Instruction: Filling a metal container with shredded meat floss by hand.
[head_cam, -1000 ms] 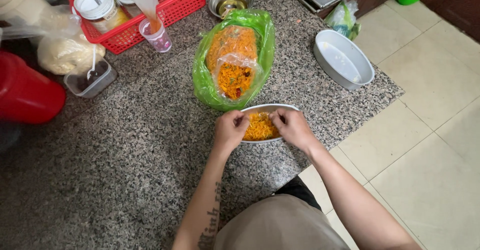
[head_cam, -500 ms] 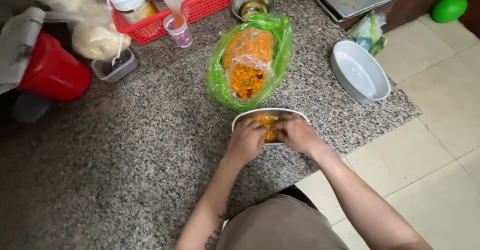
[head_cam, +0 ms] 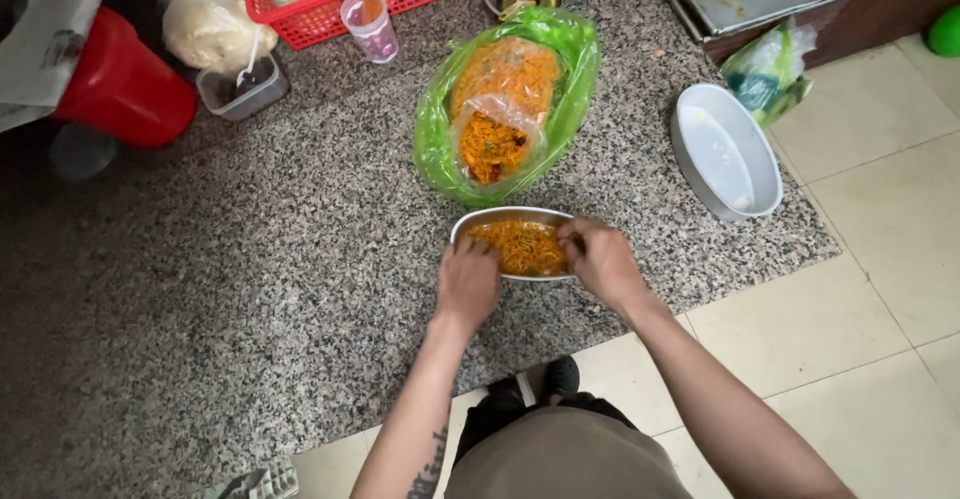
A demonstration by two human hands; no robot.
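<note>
- The left hand (head_cam: 468, 281) has slid in over the oval metal tray (head_cam: 470, 227), fingers curled, pressing the orange shredded food (head_cam: 520, 244).
- The tray sits on the granite bench (head_cam: 250, 289), between both hands.
- The right hand (head_cam: 598, 256) has closed in too, fingers bent into the food.
- Just beyond the fingers lies the green bag (head_cam: 575, 69); the empty white tray (head_cam: 725, 149) stays right.

Bare forearms run back from each grip, left hand (head_cam: 468, 281) and right hand (head_cam: 600, 257), with no sleeves, rings or watch visible. A dark tattoo marks the left forearm, well back from the grip. Below, khaki-brown clothing covers the lap, with a dark shoe (head_cam: 560, 377) showing beneath.
</note>
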